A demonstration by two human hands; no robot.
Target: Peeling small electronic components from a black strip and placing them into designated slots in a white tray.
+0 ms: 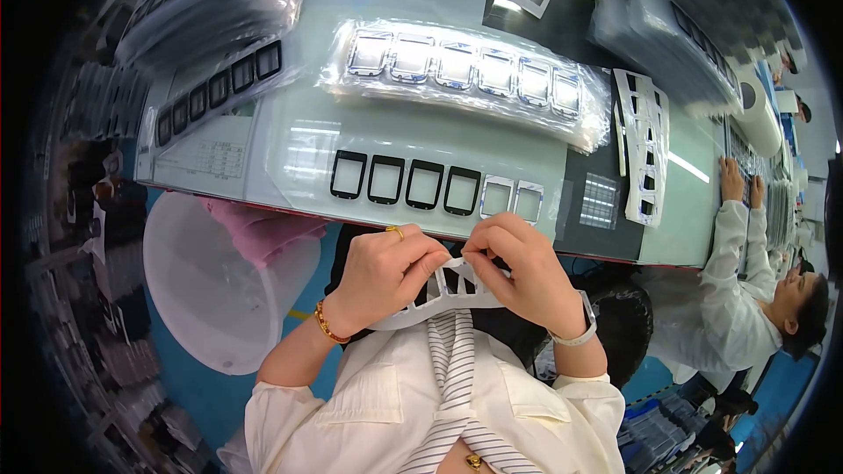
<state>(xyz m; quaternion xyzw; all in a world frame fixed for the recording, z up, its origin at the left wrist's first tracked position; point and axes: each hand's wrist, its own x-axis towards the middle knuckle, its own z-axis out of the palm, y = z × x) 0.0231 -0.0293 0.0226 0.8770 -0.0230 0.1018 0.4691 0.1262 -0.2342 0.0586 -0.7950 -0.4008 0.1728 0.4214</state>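
Just in front of my chest, over the table's near edge, I hold a white strip with a row of window cut-outs. My left hand pinches its upper edge between thumb and fingers. Close beside it, my right hand grips the same edge in a pinch; the fingertips of both hands nearly meet. Beyond my hands several black rectangular frames lie in a row on the glassy table. At the row's right end are two pale frames with white and blue edges, just past my right fingers.
A plastic-wrapped stack of frames lies farther back. Cut-out white strips rest at the right, with wrapped stacks in both far corners. A white bin with pink cloth stands at left. A co-worker sits at right.
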